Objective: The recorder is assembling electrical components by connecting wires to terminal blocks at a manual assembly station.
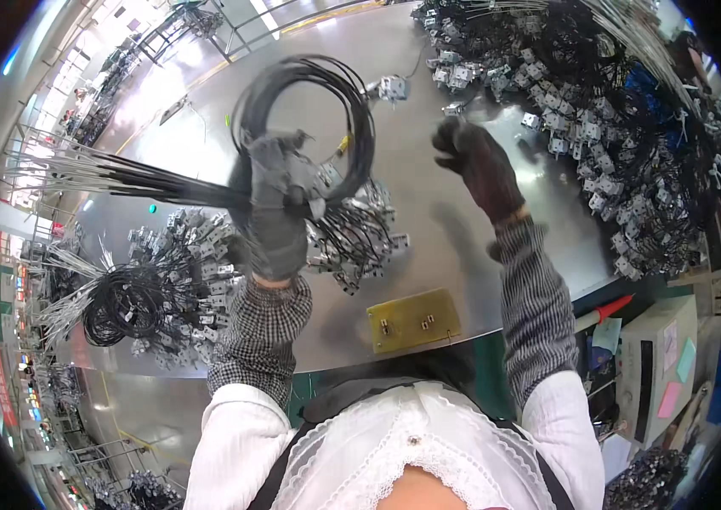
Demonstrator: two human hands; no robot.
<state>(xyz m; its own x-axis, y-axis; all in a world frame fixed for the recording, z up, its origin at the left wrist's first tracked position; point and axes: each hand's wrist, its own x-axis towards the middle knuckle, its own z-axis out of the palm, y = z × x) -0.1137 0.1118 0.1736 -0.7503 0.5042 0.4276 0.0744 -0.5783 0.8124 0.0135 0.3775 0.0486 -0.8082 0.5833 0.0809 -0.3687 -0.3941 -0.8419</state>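
Two gloved hands show in the head view. The left hand (278,200), in a grey glove, is clamped around a black cable bundle (182,192), held over the left-centre of the metal table (437,263). The right hand (481,168), in a dark glove, has its fingers curled close beside a silver fitting (454,109); blur hides whether they touch or pinch it, so I cannot tell.

The bundle's long axis runs sideways, its pale ends pointing left and slightly away from the wearer. Its coiled loop (362,127) stands out beyond the fist, while metal brackets (377,225) lie to the right of it.

A tangled cable heap (586,161) fills the table's far right; a coiled cable pile (122,302) lies at left. The beige box (656,327) at right conceals its contents.
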